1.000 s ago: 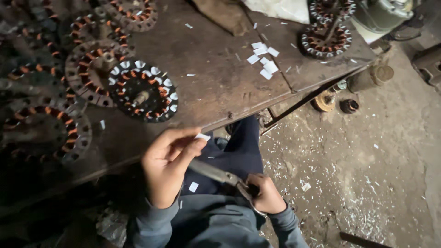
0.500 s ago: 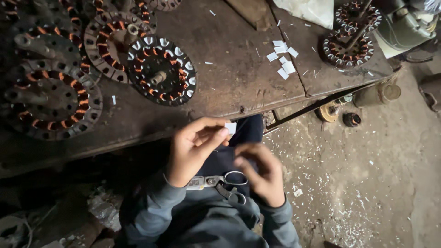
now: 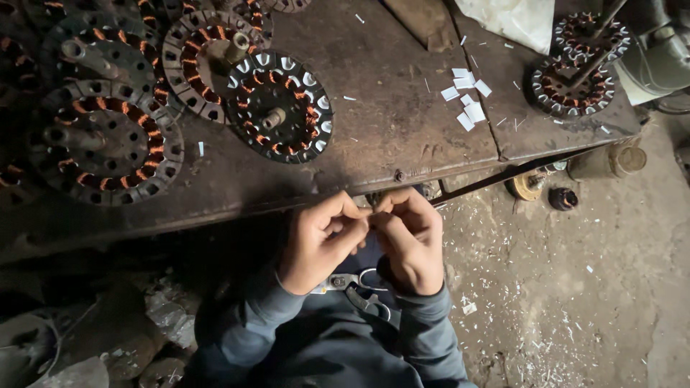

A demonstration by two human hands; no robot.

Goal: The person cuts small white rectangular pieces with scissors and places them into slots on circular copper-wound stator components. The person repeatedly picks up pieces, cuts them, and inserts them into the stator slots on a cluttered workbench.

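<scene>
Grimy worktop (image 3: 402, 136) up top; left hand (image 3: 320, 241) and right hand (image 3: 410, 237) pinch together, seemingly folding something hidden, scissors (image 3: 359, 284) resting below.

Whatever the left hand (image 3: 320, 244) and right hand (image 3: 410, 241) pinch between their fingertips is hidden by the fingers themselves; it may be a small paper slip, but the view does not settle it. The scissors (image 3: 359, 287) in the lap show only their handles and pivot, the blades covered by the left wrist. Along the table's (image 3: 402, 136) left edge the wound motor cores (image 3: 108, 140) run out of the picture, and those at the far left corner sink into shadow. At the table's far right corner, a white sheet (image 3: 521, 21) is cut by the top edge. Clutter (image 3: 79, 345) below the table's near left edge is too dark to tell.
</scene>
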